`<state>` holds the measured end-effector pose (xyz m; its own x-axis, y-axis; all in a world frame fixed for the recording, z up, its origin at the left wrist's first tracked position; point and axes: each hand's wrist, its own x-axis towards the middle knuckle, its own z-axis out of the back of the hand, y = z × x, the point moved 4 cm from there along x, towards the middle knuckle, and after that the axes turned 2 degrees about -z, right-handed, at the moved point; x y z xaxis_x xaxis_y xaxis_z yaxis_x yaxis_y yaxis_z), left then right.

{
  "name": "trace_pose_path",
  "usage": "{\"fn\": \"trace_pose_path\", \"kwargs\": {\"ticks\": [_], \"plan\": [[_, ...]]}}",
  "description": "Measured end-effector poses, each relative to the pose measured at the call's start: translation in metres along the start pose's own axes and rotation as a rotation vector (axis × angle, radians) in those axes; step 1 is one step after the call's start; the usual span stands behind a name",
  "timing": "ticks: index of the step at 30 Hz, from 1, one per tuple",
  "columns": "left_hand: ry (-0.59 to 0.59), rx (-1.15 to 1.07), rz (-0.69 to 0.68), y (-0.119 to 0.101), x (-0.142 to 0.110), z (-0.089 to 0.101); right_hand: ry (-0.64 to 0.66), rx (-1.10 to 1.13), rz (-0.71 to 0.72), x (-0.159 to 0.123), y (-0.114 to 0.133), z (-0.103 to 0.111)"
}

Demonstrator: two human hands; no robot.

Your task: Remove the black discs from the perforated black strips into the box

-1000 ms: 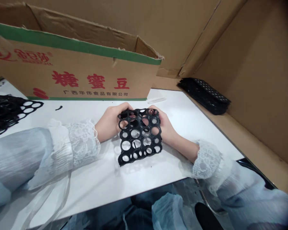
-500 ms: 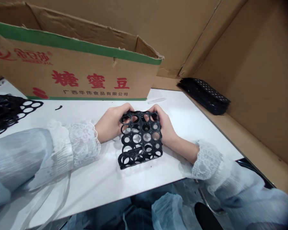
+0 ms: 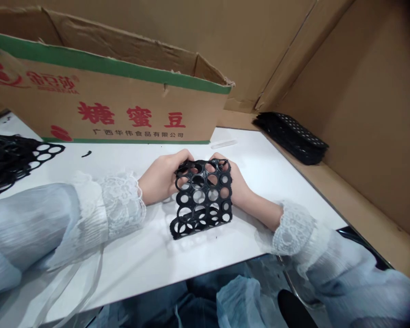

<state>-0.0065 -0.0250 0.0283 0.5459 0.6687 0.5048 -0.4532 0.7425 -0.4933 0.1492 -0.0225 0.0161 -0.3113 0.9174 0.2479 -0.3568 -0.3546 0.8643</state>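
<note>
A black sheet full of round holes (image 3: pixel 205 196) is held between my two hands over the white table. My left hand (image 3: pixel 166 175) is closed on its upper left edge, with some fingers behind it. On the upper right edge my right hand (image 3: pixel 237 182) grips it, and fingers show through the holes. The sheet's lower part is folded into a bent strip near the tabletop. I cannot tell whether it is one layer or more.
An open cardboard box (image 3: pixel 133 100) with a green rim stands behind my hands. Similar black holed sheets (image 3: pixel 10 161) lie in a pile at the left. A black stack (image 3: pixel 292 136) sits on the cardboard ledge at the right. A small black scrap (image 3: pixel 86 154) and a clear strip (image 3: pixel 223 144) lie on the table (image 3: pixel 140 255).
The top of the sheet has tilted and bunched a little between my hands. My left hand has shifted slightly to the right. Both hands keep their hold.
</note>
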Motion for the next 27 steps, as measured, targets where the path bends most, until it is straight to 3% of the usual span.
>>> {"fn": "trace_pose_path", "kwargs": {"ticks": [17, 21, 27], "plan": [[-0.046, 0.037, 0.009, 0.004, 0.000, 0.003, 0.224, -0.185, 0.213, 0.001, 0.000, 0.000], [-0.049, 0.081, -0.003, 0.002, -0.001, 0.003, 0.142, -0.189, 0.166, 0.001, 0.002, 0.003], [-0.039, 0.191, -0.138, -0.008, -0.002, -0.003, -0.019, -0.045, 0.015, 0.003, 0.001, 0.001]]}}
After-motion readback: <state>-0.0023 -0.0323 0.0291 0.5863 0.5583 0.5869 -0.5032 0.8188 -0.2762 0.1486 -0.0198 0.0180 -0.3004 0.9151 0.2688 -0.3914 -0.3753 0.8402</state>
